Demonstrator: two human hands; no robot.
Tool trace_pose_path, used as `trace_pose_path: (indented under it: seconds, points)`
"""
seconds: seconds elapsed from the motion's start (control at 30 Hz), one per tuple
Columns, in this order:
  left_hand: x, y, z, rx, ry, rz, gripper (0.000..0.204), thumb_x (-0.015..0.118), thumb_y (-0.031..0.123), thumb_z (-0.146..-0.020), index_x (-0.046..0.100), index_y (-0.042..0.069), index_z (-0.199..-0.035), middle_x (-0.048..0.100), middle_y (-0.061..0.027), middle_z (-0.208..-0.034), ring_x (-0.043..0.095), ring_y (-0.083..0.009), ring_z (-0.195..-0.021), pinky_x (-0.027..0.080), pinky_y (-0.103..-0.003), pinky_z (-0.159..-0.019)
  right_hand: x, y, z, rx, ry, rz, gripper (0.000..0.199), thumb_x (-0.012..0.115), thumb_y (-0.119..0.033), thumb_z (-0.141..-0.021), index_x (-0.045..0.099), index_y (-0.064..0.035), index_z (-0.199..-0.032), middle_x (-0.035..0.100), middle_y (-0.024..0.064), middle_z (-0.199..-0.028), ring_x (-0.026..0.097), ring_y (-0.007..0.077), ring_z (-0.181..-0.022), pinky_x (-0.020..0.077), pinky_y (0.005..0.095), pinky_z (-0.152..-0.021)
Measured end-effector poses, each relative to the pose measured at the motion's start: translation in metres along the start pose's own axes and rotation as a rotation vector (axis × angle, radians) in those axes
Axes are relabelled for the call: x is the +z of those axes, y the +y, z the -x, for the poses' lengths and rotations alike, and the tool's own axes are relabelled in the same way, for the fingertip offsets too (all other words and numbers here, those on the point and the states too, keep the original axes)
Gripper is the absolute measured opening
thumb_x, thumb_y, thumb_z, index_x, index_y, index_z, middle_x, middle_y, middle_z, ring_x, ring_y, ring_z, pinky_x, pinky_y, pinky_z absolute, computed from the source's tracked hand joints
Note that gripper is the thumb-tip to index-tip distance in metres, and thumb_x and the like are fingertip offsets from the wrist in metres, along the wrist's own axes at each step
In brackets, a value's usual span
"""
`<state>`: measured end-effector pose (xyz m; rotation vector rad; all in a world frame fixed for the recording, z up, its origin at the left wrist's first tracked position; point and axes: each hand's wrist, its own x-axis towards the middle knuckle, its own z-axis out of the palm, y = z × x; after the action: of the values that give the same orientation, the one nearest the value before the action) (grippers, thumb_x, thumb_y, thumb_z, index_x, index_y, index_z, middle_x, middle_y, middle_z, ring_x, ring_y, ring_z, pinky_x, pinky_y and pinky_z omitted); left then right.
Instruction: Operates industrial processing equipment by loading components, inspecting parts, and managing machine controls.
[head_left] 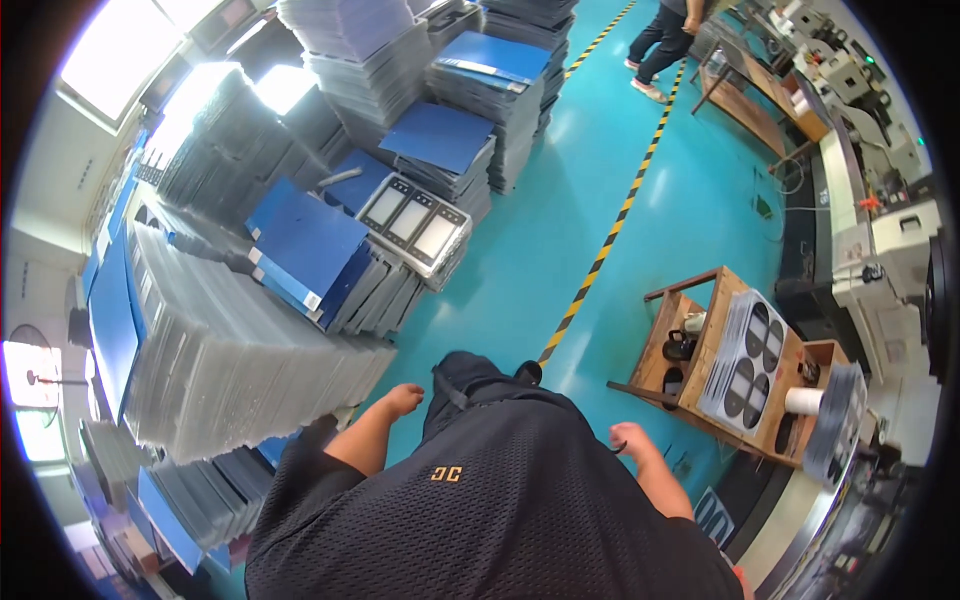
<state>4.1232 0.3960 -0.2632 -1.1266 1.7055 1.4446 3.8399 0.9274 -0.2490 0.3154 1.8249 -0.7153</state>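
Sheets (255,350) are stacked at nine o'clock; left hand (405,399) (seven) and right hand (628,438) (four) are both curled closed.

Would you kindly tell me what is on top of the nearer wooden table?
On the wooden table are a stack of panels with dark rounded shapes, a white cylinder and, farther right, more stacked panels. The tabletop beneath the stacks is covered, so it cannot be seen.
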Motion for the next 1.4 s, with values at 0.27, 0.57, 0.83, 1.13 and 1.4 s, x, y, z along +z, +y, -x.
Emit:
trace_pose_path:
  seconds: [0.27,0.57,0.83,1.13,1.4]
  points:
    - [-0.011,0.121,-0.051,-0.017,0.007,0.035,0.041,0.053,0.016,-0.086,0.056,0.007,-0.126,0.064,-0.0100,-0.109,0.062,-0.0224,-0.094,0.051,-0.035,-0.074,-0.058,-0.186,-0.030,-0.067,-0.104,0.128,0.032,0.057,-0.033,-0.091,0.063,-0.0067,-0.109,0.063,0.0053,-0.101,0.061,0.0190,-0.089,0.0521,0.0338,-0.070]
    - [-0.088,0.215,-0.178,0.041,-0.043,-0.389,0.038,0.052,0.019,-0.083,0.061,0.007,-0.118,0.067,-0.0110,-0.100,0.063,-0.0224,-0.090,0.051,-0.036,-0.077,-0.086,-0.279,-0.054,-0.175,-0.068,0.164,0.027,0.055,-0.029,-0.090,0.067,-0.0049,-0.091,0.061,0.0024,-0.074,0.057,0.0146,-0.065,0.0459,0.0308,-0.054]
    - [-0.163,0.375,-0.202,0.374,0.184,0.224,0.036,0.051,0.017,-0.087,0.058,0.004,-0.120,0.065,-0.0104,-0.104,0.061,-0.0214,-0.093,0.050,-0.036,-0.079,-0.147,-0.339,-0.106,-0.289,-0.045,0.421,0.025,0.055,-0.027,-0.090,0.066,-0.0047,-0.089,0.062,0.0025,-0.075,0.057,0.0142,-0.064,0.0462,0.0310,-0.055]
    - [-0.095,0.237,-0.198,0.034,0.059,-0.287,0.034,0.056,0.023,-0.079,0.067,0.007,-0.106,0.066,-0.0141,-0.099,0.063,-0.0280,-0.086,0.050,-0.039,-0.075,-0.154,-0.465,-0.152,-0.227,0.043,0.094,0.022,0.055,-0.025,-0.090,0.063,-0.0052,-0.093,0.064,0.0033,-0.081,0.059,0.0141,-0.067,0.0485,0.0316,-0.057]
    - [-0.108,0.251,-0.181,-0.081,0.133,-0.047,0.035,0.060,0.023,-0.081,0.066,0.009,-0.112,0.068,-0.0118,-0.096,0.064,-0.0246,-0.077,0.053,-0.038,-0.067,-0.148,-0.464,-0.153,-0.305,-0.047,0.305,0.023,0.055,-0.025,-0.091,0.065,-0.0041,-0.090,0.064,0.0055,-0.077,0.060,0.0147,-0.069,0.0485,0.0307,-0.059]
